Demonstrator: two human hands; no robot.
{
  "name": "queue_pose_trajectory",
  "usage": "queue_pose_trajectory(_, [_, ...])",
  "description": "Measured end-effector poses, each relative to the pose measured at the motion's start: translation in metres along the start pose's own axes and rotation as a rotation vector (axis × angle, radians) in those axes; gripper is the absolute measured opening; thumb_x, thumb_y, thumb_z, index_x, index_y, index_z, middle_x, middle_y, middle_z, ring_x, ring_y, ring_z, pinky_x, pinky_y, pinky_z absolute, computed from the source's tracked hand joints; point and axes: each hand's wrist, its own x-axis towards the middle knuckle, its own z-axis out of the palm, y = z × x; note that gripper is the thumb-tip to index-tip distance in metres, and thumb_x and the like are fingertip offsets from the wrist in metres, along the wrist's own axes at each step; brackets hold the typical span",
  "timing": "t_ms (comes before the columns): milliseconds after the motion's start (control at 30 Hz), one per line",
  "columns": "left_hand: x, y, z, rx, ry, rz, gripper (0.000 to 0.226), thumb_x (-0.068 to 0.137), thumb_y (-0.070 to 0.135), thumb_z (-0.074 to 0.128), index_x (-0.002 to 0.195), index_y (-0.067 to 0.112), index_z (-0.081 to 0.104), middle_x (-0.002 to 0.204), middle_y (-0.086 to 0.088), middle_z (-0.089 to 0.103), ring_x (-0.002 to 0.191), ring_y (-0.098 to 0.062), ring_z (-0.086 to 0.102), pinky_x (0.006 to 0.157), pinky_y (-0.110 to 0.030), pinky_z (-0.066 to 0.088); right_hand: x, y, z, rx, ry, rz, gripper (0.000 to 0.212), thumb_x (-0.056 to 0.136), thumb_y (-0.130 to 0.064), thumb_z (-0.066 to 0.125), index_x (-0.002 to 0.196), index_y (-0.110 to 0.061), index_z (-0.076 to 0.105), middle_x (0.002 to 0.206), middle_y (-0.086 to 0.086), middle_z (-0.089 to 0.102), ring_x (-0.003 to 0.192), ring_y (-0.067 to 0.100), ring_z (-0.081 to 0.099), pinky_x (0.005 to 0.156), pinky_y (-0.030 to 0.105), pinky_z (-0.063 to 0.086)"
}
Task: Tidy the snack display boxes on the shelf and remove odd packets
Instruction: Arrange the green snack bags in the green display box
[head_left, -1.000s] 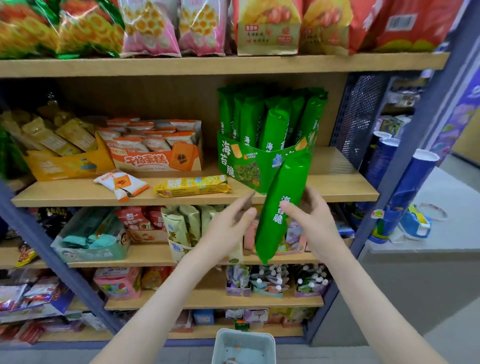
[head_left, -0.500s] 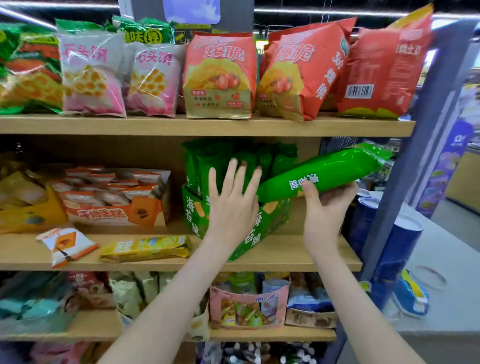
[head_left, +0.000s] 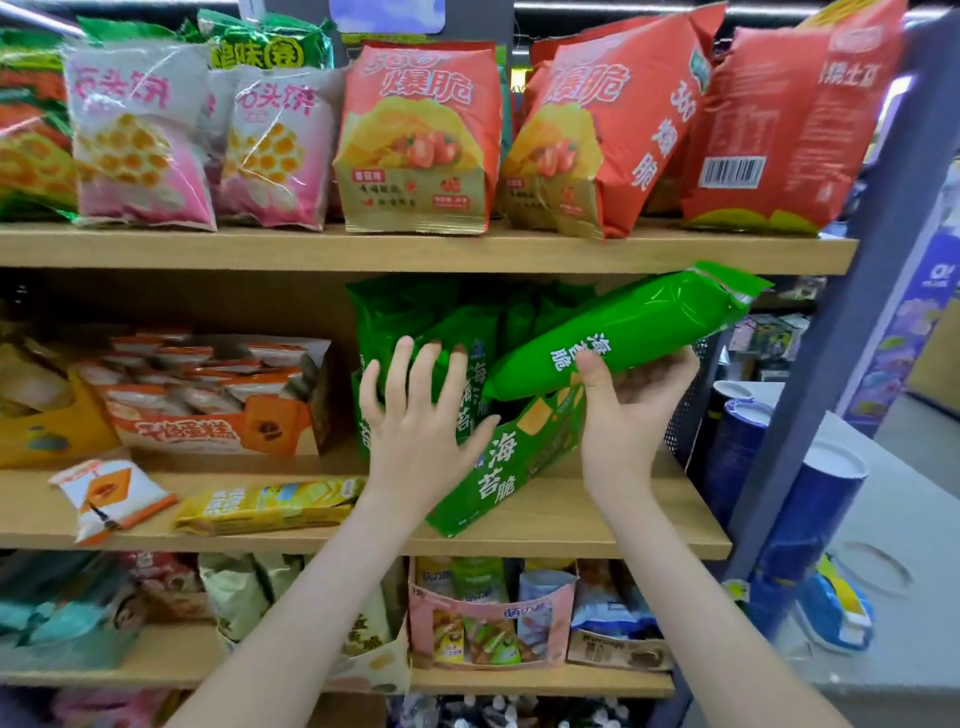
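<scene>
A green seaweed display box (head_left: 511, 470) stands skewed on the middle shelf (head_left: 571, 525), full of upright green packets (head_left: 441, 322). My right hand (head_left: 631, 400) grips one long green packet (head_left: 634, 332), tilted with its far end up to the right, its lower tip over the box. My left hand (head_left: 421, 415) has its fingers spread and presses against the packets at the front left of the box. Loose on the shelf board lie a yellow packet (head_left: 270, 506) and a white-and-orange packet (head_left: 111, 493).
An orange cake box (head_left: 218, 421) and a yellow box (head_left: 47, 441) stand left of the green one. Large chip bags (head_left: 415, 140) line the top shelf. Lower shelves hold more snack boxes (head_left: 483, 623). Blue tubes (head_left: 810, 525) stand beyond the grey upright (head_left: 852, 291) at right.
My right hand lifted the long green packet from hanging below the box to box height and now angles its lower tip into the box. My left hand rose to press the packets.
</scene>
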Motion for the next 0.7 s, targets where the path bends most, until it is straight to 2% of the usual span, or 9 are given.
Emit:
queue_pose_trajectory(100, [0.0, 0.001, 0.002, -0.019, 0.015, 0.005, 0.061, 0.087, 0.056, 0.055, 0.128, 0.011, 0.055, 0.133, -0.015, 0.041, 0.132, -0.036, 0.035, 0.109, -0.053, 0.025, -0.002, -0.003, 0.0, -0.007, 0.043, -0.019, 0.056, 0.079, 0.0, 0.071, 0.117, -0.021, 0.035, 0.114, 0.0, 0.05, 0.097, -0.004, 0.057, 0.085, 0.016, 0.046])
queue_pose_trajectory(233, [-0.002, -0.001, -0.001, -0.036, 0.052, -0.022, 0.059, 0.086, 0.051, 0.058, 0.129, 0.011, 0.055, 0.131, -0.014, 0.043, 0.13, -0.035, 0.038, 0.107, -0.052, 0.027, -0.004, -0.002, 0.001, -0.091, 0.017, -0.024, 0.058, 0.081, 0.008, 0.067, 0.119, -0.018, 0.033, 0.113, -0.003, 0.049, 0.097, -0.006, 0.057, 0.084, 0.016, 0.046])
queue_pose_trajectory(300, [-0.003, -0.005, -0.001, -0.043, 0.071, -0.025, 0.058, 0.086, 0.05, 0.058, 0.129, 0.011, 0.055, 0.13, -0.013, 0.043, 0.128, -0.034, 0.038, 0.106, -0.051, 0.026, -0.004, 0.001, 0.002, -0.163, -0.025, 0.007, 0.06, 0.083, 0.005, 0.068, 0.124, -0.014, 0.029, 0.117, -0.005, 0.048, 0.101, -0.007, 0.056, 0.087, 0.016, 0.047])
queue_pose_trajectory(433, [-0.007, -0.008, -0.002, -0.065, 0.074, -0.032, 0.058, 0.086, 0.048, 0.058, 0.13, 0.011, 0.054, 0.13, -0.014, 0.042, 0.128, -0.034, 0.038, 0.105, -0.051, 0.026, -0.001, 0.002, 0.006, -0.294, -0.064, -0.002, 0.062, 0.084, -0.007, 0.071, 0.126, -0.021, 0.027, 0.121, -0.007, 0.049, 0.106, -0.005, 0.055, 0.091, 0.018, 0.047])
queue_pose_trajectory(500, [-0.009, -0.009, -0.003, -0.083, 0.077, -0.036, 0.058, 0.087, 0.047, 0.058, 0.132, 0.011, 0.052, 0.131, -0.014, 0.041, 0.128, -0.034, 0.037, 0.105, -0.051, 0.026, -0.004, 0.0, 0.011, -0.284, -0.066, 0.0, 0.062, 0.082, -0.006, 0.073, 0.123, -0.025, 0.031, 0.121, -0.003, 0.05, 0.105, 0.0, 0.056, 0.089, 0.017, 0.047])
queue_pose_trajectory(600, [-0.012, -0.013, -0.004, -0.102, 0.077, -0.029, 0.058, 0.087, 0.045, 0.057, 0.134, 0.012, 0.049, 0.132, -0.014, 0.041, 0.129, -0.034, 0.036, 0.105, -0.051, 0.026, -0.012, 0.002, 0.017, -0.255, -0.043, 0.014, 0.061, 0.079, -0.001, 0.074, 0.115, -0.031, 0.034, 0.116, -0.006, 0.051, 0.101, -0.002, 0.057, 0.082, 0.014, 0.046])
queue_pose_trajectory(700, [-0.013, -0.015, -0.004, -0.12, 0.069, -0.014, 0.058, 0.089, 0.044, 0.056, 0.136, 0.013, 0.048, 0.134, -0.014, 0.04, 0.13, -0.034, 0.036, 0.105, -0.052, 0.028, -0.012, 0.007, 0.017, -0.344, -0.101, 0.037, 0.06, 0.081, -0.009, 0.075, 0.121, -0.024, 0.032, 0.115, -0.009, 0.053, 0.101, -0.005, 0.057, 0.084, 0.009, 0.043])
